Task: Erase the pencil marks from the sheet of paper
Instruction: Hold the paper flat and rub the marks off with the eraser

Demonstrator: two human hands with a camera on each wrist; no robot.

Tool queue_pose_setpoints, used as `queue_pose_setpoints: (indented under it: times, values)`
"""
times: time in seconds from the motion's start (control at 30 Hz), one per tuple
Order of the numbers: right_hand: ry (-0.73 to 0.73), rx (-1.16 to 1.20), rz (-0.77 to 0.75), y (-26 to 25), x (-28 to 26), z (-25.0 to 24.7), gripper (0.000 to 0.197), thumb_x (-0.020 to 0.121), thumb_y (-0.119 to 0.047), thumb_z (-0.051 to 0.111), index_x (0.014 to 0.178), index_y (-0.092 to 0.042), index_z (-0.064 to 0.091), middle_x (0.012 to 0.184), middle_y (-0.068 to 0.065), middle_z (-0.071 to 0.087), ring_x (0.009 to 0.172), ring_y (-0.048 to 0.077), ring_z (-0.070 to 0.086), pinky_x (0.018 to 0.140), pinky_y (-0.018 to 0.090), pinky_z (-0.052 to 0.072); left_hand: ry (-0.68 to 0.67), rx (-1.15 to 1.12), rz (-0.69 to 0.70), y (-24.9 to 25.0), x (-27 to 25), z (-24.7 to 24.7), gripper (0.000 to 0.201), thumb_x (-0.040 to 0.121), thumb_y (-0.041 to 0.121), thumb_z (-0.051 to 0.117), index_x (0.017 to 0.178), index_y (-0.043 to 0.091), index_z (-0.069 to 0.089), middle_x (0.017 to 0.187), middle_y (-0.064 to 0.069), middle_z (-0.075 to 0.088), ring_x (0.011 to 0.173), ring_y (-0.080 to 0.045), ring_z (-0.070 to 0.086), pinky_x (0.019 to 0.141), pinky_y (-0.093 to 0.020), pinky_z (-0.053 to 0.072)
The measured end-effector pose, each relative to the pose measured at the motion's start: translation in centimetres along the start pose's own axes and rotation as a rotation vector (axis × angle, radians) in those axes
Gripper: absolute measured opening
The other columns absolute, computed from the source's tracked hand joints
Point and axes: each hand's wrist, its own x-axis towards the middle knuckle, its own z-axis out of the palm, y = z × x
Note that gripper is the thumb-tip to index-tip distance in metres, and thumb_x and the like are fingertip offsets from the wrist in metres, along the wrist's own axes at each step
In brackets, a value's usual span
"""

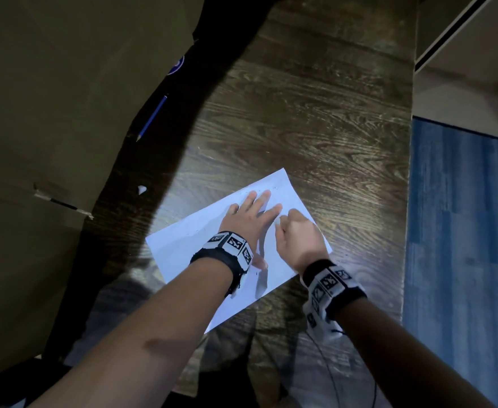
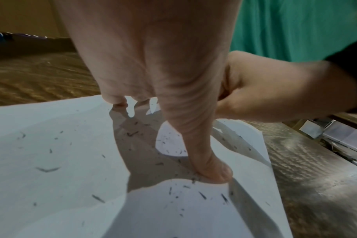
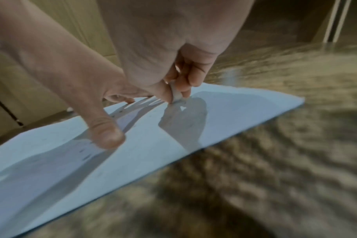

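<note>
The white rectangular sheet of paper [image 1: 183, 245] lies flat on the dark brown wooden table [image 1: 315, 119], turned at an angle. The left hand [image 1: 243, 217] is released: its straight, spread fingers press the sheet down. Just beside it, at its 3 o'clock, the right hand [image 1: 298, 234] pinches a small white eraser [image 3: 176, 95] against the paper. Dark eraser crumbs [image 2: 202, 194] are scattered over the sheet. A blue pencil [image 1: 152, 116] lies well apart, at 11 o'clock from the sheet.
</note>
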Motion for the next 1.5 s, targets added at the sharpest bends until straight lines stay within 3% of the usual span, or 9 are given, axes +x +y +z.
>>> queue_pose_setpoints:
  times: [0.2, 0.4, 0.63, 0.73, 0.83, 1.03, 1.13, 1.3, 1.5]
  values:
    - [0.022, 0.072, -0.216, -0.8, -5.8, 1.5, 0.017, 0.078, -0.005, 0.070, 0.071, -0.007, 0.055, 0.070, 0.006, 0.047, 0.049, 0.026, 0.044, 0.041, 0.027, 0.028, 0.061, -0.025, -0.023, 0.2, 0.3, 0.5, 0.121, 0.074, 0.047, 0.082, 0.158, 0.036, -0.004, 0.166, 0.000, -0.021, 0.153, -0.025, -0.017, 0.119, -0.043, 0.015]
    - [0.074, 0.055, -0.073, -0.3, -2.5, 0.7, 0.016, 0.087, -0.012, 0.059, 0.073, -0.006, 0.054, 0.072, 0.004, 0.046, 0.050, 0.027, 0.049, 0.047, 0.025, 0.027, 0.011, 0.026, -0.008, 0.0, 0.3, 0.2, 0.136, 0.063, 0.063, 0.085, 0.158, 0.036, -0.008, 0.165, 0.001, -0.024, 0.153, -0.026, -0.018, 0.120, -0.045, 0.015]
    - [-0.018, 0.080, -0.292, -0.2, -5.0, 1.3, 0.013, 0.084, -0.009, 0.063, 0.074, -0.008, 0.054, 0.072, 0.005, 0.049, 0.053, 0.025, 0.048, 0.042, 0.030, 0.039, 0.059, 0.038, -0.010, -0.2, 0.3, 0.7, 0.127, 0.070, 0.055, 0.082, 0.158, 0.035, -0.008, 0.165, 0.000, -0.024, 0.153, -0.026, -0.017, 0.121, -0.048, 0.012]
    - [-0.037, -0.021, -0.160, 1.0, -0.9, 0.1, 0.018, 0.095, -0.017, 0.049, 0.087, -0.005, 0.059, 0.086, 0.008, 0.055, 0.067, 0.030, 0.058, 0.054, 0.031, 0.038, 0.015, 0.039, 0.005, -0.3, 0.2, 0.8, 0.139, 0.061, 0.071, 0.080, 0.157, 0.037, -0.015, 0.164, 0.002, -0.028, 0.152, -0.026, -0.020, 0.122, -0.053, 0.005]
    - [0.050, 0.026, -0.046, 1.0, -0.4, -0.1, 0.024, 0.095, -0.018, 0.041, 0.080, -0.006, 0.055, 0.081, 0.006, 0.051, 0.062, 0.030, 0.054, 0.053, 0.030, 0.033, 0.043, 0.028, -0.008, -0.4, 0.3, 1.1, 0.142, 0.059, 0.077, 0.077, 0.157, 0.034, -0.017, 0.164, 0.003, -0.028, 0.152, -0.025, -0.020, 0.122, -0.052, 0.005]
    - [0.036, 0.107, -0.308, -0.5, -5.5, 1.4, 0.019, 0.086, -0.015, 0.056, 0.069, -0.009, 0.050, 0.068, 0.003, 0.044, 0.050, 0.024, 0.044, 0.038, 0.028, 0.032, 0.069, 0.015, -0.020, -0.6, 0.6, 1.6, 0.143, 0.060, 0.072, 0.079, 0.157, 0.029, -0.017, 0.163, 0.004, -0.028, 0.152, -0.023, -0.020, 0.123, -0.049, 0.004]
    - [0.048, 0.067, -0.195, 1.2, -2.0, 0.3, 0.014, 0.087, -0.008, 0.056, 0.073, -0.007, 0.055, 0.074, 0.006, 0.052, 0.056, 0.028, 0.053, 0.046, 0.030, 0.041, 0.064, 0.017, -0.008, -0.5, 0.5, 1.8, 0.148, 0.054, 0.082, 0.074, 0.158, 0.029, -0.016, 0.164, 0.003, -0.028, 0.152, -0.024, -0.021, 0.122, -0.052, 0.003]
    - [0.048, 0.130, -0.028, 2.0, -1.2, 0.3, 0.026, 0.095, -0.017, 0.049, 0.073, -0.019, 0.035, 0.075, -0.004, 0.036, 0.055, 0.020, 0.038, 0.052, 0.030, 0.029, 0.067, -0.011, -0.041, 0.1, -0.1, 2.3, 0.141, 0.061, 0.089, 0.061, 0.157, 0.026, -0.019, 0.161, 0.000, -0.034, 0.150, -0.026, -0.026, 0.122, -0.054, -0.001]
    - [0.010, 0.137, -0.062, 2.9, -0.8, -0.5, 0.020, 0.099, -0.016, 0.046, 0.082, -0.008, 0.052, 0.081, 0.001, 0.041, 0.063, 0.022, 0.047, 0.055, 0.033, 0.039, 0.132, -0.008, 0.028, 0.6, -1.5, 3.2, 0.103, 0.082, 0.076, 0.055, 0.158, 0.036, 0.000, 0.165, -0.007, -0.024, 0.152, -0.030, -0.018, 0.120, -0.051, 0.012]
